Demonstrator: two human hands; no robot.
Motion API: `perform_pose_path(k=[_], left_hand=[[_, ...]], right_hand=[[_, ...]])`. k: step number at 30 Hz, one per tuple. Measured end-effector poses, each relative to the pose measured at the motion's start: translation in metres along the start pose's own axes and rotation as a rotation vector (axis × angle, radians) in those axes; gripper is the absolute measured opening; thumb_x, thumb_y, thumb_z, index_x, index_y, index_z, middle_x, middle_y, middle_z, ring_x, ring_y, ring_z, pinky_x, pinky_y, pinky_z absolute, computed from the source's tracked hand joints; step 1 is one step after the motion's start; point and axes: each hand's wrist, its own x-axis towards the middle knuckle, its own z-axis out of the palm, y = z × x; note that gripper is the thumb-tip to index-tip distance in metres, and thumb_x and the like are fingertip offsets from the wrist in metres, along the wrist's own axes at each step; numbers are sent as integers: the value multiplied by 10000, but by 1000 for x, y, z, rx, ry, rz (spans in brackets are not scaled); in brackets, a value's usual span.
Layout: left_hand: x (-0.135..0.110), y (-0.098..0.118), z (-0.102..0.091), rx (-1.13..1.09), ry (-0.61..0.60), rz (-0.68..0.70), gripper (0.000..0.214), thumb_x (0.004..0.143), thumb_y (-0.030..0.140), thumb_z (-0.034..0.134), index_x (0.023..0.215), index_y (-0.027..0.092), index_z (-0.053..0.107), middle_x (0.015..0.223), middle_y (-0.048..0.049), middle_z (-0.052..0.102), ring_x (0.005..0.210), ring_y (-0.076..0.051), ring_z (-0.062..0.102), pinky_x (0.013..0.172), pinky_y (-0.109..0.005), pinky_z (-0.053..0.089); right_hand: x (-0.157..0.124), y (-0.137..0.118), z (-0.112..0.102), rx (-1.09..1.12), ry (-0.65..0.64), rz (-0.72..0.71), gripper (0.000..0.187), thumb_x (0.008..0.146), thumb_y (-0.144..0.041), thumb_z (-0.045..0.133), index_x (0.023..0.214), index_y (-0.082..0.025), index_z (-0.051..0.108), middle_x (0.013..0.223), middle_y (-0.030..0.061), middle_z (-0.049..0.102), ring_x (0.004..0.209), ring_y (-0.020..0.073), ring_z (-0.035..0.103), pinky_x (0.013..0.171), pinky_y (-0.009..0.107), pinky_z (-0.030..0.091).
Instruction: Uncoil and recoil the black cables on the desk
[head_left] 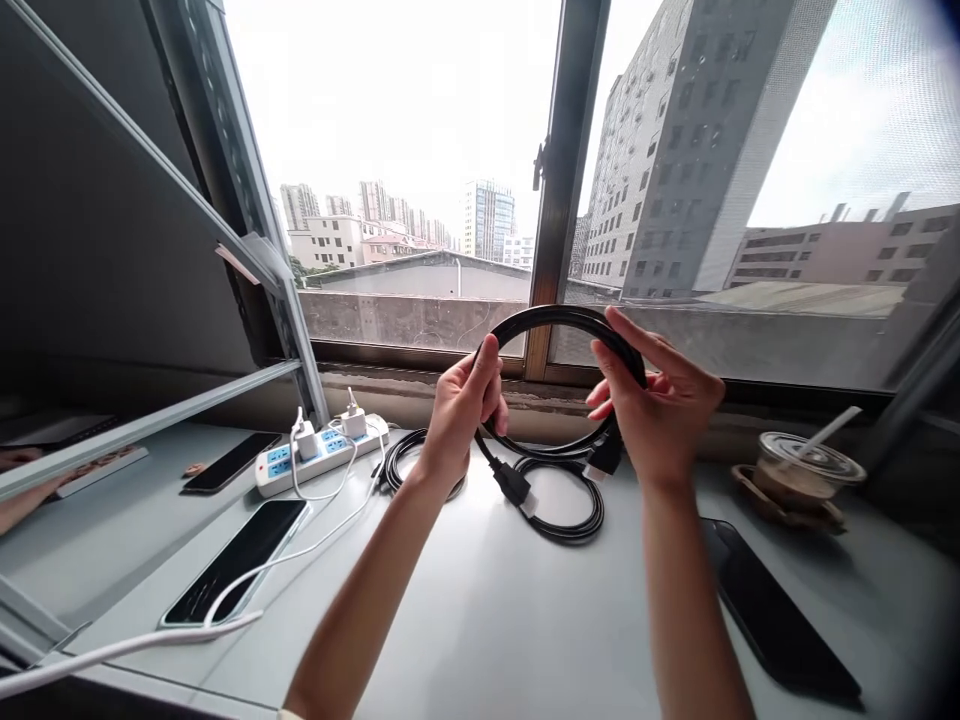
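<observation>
A looped black cable [551, 316] is held above a pale table [540, 620], the left hand [459, 405] and right hand [664, 410] gripping opposite sides between thumb and fingers. It looks light, springy and fairly sturdy; the bundled strands at either side offer better hold than the dangling plugs [513, 482].
</observation>
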Motion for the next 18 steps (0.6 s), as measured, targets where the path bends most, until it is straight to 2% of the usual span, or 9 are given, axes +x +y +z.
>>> perform_pose_path(k=[2, 5, 8, 9, 12, 15, 18], left_hand=[[-1, -3, 1, 127, -2, 58, 315, 810, 461, 578, 723, 174, 483, 437, 80, 419, 422, -84, 521, 476, -182, 401], [-1, -14, 0, 363, -61, 65, 267, 811, 424, 588, 872, 168, 537, 665, -4, 612, 672, -139, 626, 608, -209, 456], [2, -32, 2, 480, -188, -30, 317, 845, 476, 501, 889, 162, 516, 840, -64, 643, 793, -172, 640, 636, -221, 466], [4, -39, 2, 467, -235, -86, 331, 856, 490, 467, 888, 162, 493, 840, -74, 649, 779, -178, 647, 621, -224, 470], [12, -57, 3, 418, -327, -278, 336, 878, 497, 385, 913, 165, 430, 798, -92, 673, 706, -192, 661, 530, -224, 467], [21, -70, -1, 668, -344, -423, 333, 897, 463, 284, 920, 165, 431, 784, -89, 687, 661, -189, 666, 514, -232, 477], [27, -82, -7, 953, -354, -530, 315, 878, 396, 274, 902, 153, 473, 701, -64, 687, 554, -183, 650, 561, -265, 491]], right_hand=[[1, 1, 0, -17, 101, 16, 298, 808, -281, 606, 1101, -296, 656, 941, 30, 661, 391, 62, 514, 312, 233, 443], [5, 1, -3, -44, 250, 6, 287, 797, -280, 619, 1079, -272, 671, 974, 44, 669, 357, 50, 481, 299, 234, 421], [10, 4, -10, -78, 305, 34, 309, 783, -292, 630, 1086, -250, 669, 1020, 57, 674, 333, 39, 460, 298, 228, 433], [11, 6, -13, -95, 277, 63, 312, 778, -298, 632, 1083, -246, 672, 1015, 60, 678, 325, 38, 458, 295, 225, 433], [16, 21, -24, -165, 85, 229, 320, 751, -306, 641, 1054, -216, 688, 884, 62, 700, 348, 71, 523, 314, 217, 460], [20, 47, -37, -185, -133, 461, 345, 704, -287, 670, 1027, -167, 685, 791, 53, 685, 479, 133, 633, 402, 227, 527], [19, 81, -45, -201, -403, 721, 397, 679, -234, 696, 1064, -171, 626, 848, 43, 675, 578, 139, 667, 457, 201, 524]])
